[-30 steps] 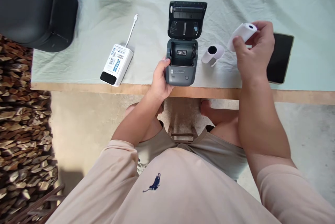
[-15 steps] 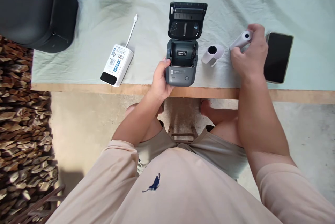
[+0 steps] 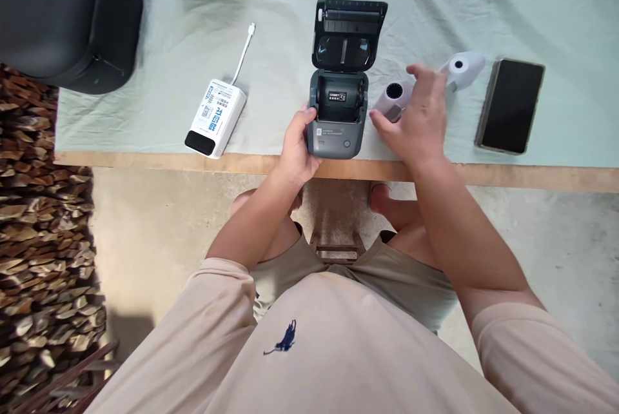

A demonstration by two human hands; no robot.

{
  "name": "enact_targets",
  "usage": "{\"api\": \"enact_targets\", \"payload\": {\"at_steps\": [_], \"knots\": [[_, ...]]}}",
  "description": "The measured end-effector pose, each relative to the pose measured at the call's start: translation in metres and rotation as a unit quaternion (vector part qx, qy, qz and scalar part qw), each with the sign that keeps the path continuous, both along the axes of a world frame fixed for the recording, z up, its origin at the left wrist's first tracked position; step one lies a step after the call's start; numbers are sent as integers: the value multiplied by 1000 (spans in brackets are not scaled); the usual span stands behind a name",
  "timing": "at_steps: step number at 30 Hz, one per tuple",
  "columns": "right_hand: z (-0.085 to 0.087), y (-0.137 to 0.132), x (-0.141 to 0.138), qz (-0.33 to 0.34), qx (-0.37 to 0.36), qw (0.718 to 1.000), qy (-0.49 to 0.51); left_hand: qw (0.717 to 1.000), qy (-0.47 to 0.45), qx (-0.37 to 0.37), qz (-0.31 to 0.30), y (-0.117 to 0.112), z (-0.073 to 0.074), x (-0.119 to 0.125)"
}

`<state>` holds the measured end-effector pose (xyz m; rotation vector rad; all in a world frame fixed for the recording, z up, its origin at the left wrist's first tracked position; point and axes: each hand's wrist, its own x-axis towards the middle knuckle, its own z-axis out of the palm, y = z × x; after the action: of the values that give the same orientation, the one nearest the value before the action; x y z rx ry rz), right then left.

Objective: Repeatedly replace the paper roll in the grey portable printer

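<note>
Left hand (image 3: 297, 146) clamped on a boxy dark-grey plastic printer (image 3: 341, 137), lid raised, at the bench's (image 3: 532, 177) front edge; right hand (image 3: 420, 117), thumb and fingers spread, around a white cylindrical paper roll (image 3: 385, 104), contact unclear. Wrinkled pale-green cloth (image 3: 280, 27) covers the wood-edged bench; rough split firewood (image 3: 48, 227) stacked by its front-left corner, concrete floor (image 3: 159, 227) below.

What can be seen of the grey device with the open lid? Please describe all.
The grey device looks like plastic, with rounded corners. Its darker lid is swung open, away from the person, showing a roller inside. The hollow compartment holds no roll; a small printed label shows there. The front has a round button at right. The left grip holds its left side, near the wooden table edge.
</note>
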<state>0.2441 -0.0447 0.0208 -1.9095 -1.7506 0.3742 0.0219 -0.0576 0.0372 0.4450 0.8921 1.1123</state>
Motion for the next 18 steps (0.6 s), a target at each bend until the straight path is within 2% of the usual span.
{"api": "enact_targets", "payload": {"at_steps": [5, 12, 15, 18], "knots": [[-5, 7, 2, -15, -47, 999, 19, 1000, 5, -4, 0, -1, 3, 0], [-19, 14, 6, -55, 20, 996, 68, 1000, 10, -11, 8, -1, 2, -1], [-23, 17, 5, -34, 38, 990, 131, 1000, 9, -18, 11, -2, 2, -1], [-27, 21, 4, -19, 42, 972, 228, 1000, 9, -27, 12, -2, 1, -1]]}}
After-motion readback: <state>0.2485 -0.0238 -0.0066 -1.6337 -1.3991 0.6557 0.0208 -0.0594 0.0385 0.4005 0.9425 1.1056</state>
